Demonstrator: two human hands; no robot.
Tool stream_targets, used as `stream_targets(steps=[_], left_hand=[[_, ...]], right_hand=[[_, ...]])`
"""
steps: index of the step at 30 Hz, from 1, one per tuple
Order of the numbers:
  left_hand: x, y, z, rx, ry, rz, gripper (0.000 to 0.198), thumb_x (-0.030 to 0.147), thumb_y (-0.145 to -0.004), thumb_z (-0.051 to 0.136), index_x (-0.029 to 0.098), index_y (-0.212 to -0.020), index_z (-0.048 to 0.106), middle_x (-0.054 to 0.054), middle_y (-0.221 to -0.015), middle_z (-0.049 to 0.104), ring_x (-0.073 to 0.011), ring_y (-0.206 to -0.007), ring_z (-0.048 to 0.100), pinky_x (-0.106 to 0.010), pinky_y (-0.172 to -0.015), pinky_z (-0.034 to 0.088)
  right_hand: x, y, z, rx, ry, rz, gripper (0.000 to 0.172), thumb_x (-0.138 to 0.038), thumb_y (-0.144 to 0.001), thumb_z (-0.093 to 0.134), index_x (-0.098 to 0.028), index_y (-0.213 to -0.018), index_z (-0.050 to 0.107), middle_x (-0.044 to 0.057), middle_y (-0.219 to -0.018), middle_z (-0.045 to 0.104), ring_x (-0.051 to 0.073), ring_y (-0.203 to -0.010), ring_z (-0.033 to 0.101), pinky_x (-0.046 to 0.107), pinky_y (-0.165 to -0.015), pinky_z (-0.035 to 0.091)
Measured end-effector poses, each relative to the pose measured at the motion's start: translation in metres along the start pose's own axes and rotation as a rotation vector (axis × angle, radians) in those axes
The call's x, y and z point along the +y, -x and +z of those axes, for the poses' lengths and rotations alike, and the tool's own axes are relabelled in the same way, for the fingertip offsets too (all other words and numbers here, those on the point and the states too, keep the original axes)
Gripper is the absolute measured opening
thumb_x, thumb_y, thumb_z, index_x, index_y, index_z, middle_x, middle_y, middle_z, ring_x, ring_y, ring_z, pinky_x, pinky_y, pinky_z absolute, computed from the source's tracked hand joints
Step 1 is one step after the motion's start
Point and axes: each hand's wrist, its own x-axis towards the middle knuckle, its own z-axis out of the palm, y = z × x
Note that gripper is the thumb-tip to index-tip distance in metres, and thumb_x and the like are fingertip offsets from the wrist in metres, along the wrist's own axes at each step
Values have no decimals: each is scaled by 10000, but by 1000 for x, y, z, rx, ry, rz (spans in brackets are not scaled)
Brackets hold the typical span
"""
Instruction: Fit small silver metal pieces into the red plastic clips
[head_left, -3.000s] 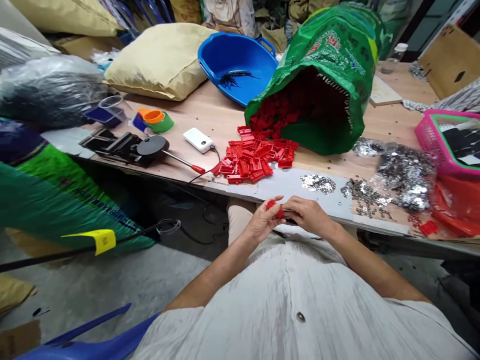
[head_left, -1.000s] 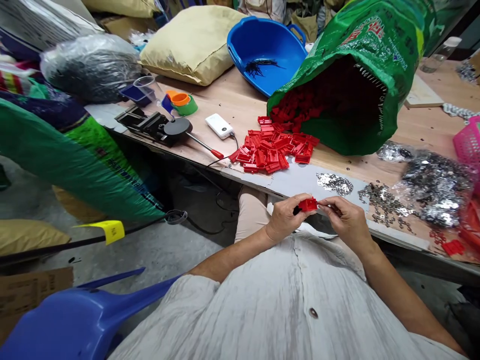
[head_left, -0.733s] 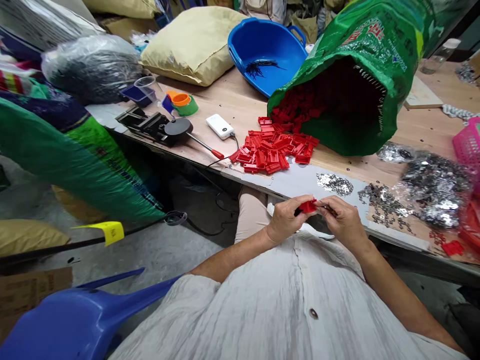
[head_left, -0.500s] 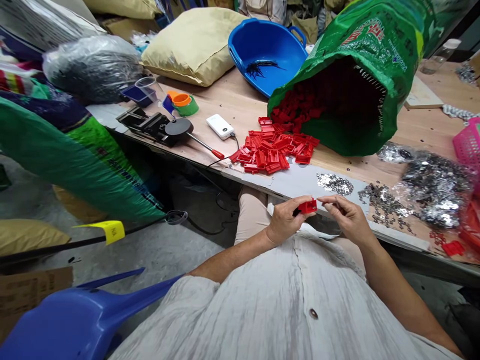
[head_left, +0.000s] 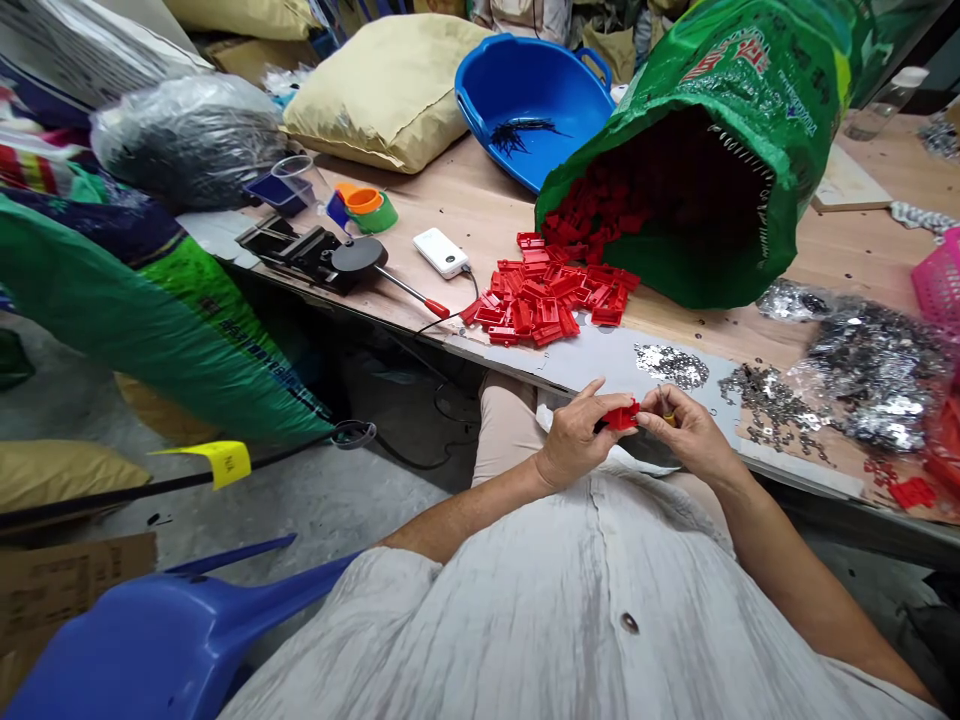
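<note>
In front of my chest, my left hand [head_left: 571, 442] grips a small red plastic housing [head_left: 622, 414] between thumb and fingers, its open side toward the right. My right hand [head_left: 691, 436] meets it from the right with thumb and fingers pinched close to the end of the part. Something small, dark and yellowish shows among the right fingers, too small to name. Past my hands, a pile of red housings [head_left: 551, 300] spills out of a green woven sack [head_left: 780, 200]. A heap of shiny metal pieces [head_left: 671, 366] and a greyer heap of metal pieces [head_left: 776, 405] lie right of it.
A blue basin [head_left: 469, 95] with thin black pieces stands at the back. Left of the pile are a white power bank [head_left: 440, 253] with a cable and a black press-like tool [head_left: 315, 255] with a red-tipped lever. A clear bag of metal parts [head_left: 874, 370] lies to the right.
My right fingers have come in against the red housing, and a yellowish bit now shows among them. My left index finger has lifted from it. The view has shifted slightly.
</note>
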Motion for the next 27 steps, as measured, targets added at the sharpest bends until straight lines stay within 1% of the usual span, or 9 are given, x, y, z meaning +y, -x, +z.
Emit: stream_targets(steps=[4, 8, 12, 16, 20, 23, 27], left_hand=[[3, -1, 0, -18, -3, -31, 296, 279, -844, 686, 201, -1123, 626, -47, -1054, 751, -173, -955, 723, -477, -1096, 478], [3, 3, 4, -30, 0, -38, 285, 277, -841, 688, 205, -1112, 632, -48, -1043, 752, -191, -1006, 713, -438, -1037, 532], [1, 8, 5, -28, -28, -34, 284, 255, -836, 690, 205, -1110, 635, -63, -1028, 750, -197, -1009, 707, -387, -965, 569], [0, 13, 4, -52, 1, -59, 295, 251, -837, 688, 195, -1122, 630, -83, -1043, 744, -198, -1024, 700, -363, -925, 577], [-1, 16, 5, -69, 81, -99, 307, 272, -829, 702, 198, -1117, 626, -76, -1061, 748, -189, -1000, 710, -418, -1011, 528], [-2, 16, 4, -81, 135, -127, 312, 297, -808, 726, 202, -1090, 632, -62, -1028, 757, -190, -970, 720, -488, -1094, 441], [0, 12, 0, -120, 214, -186, 320, 315, -773, 762, 203, -1049, 644, -76, -1032, 758, -238, -1084, 689, -553, -1155, 311]], right_hand=[[2, 1, -3, -19, -16, 16, 227, -391, -818, 704, -219, -850, 559, -23, -790, 541, 125, -728, 493, 265, -673, 395], [4, -1, 1, -19, 1, 20, 253, -390, -802, 704, -218, -814, 519, -26, -792, 515, 124, -717, 464, 268, -666, 381], [9, -3, 6, -32, -3, 23, 303, -431, -789, 700, -218, -788, 484, -25, -778, 494, 126, -705, 445, 272, -644, 371], [14, -1, 8, -59, -63, 72, 365, -478, -766, 718, -221, -813, 462, -27, -795, 488, 116, -675, 426, 263, -600, 355], [19, 4, 7, -113, -174, 143, 395, -486, -774, 720, -228, -862, 434, -37, -802, 485, 90, -612, 381, 242, -539, 309], [22, 7, 4, -162, -253, 189, 397, -466, -796, 712, -234, -898, 407, -60, -754, 445, 66, -549, 323, 226, -494, 247], [24, 8, 1, -185, -294, 236, 432, -455, -783, 731, -244, -911, 377, -80, -707, 401, 62, -526, 298, 220, -478, 212]])
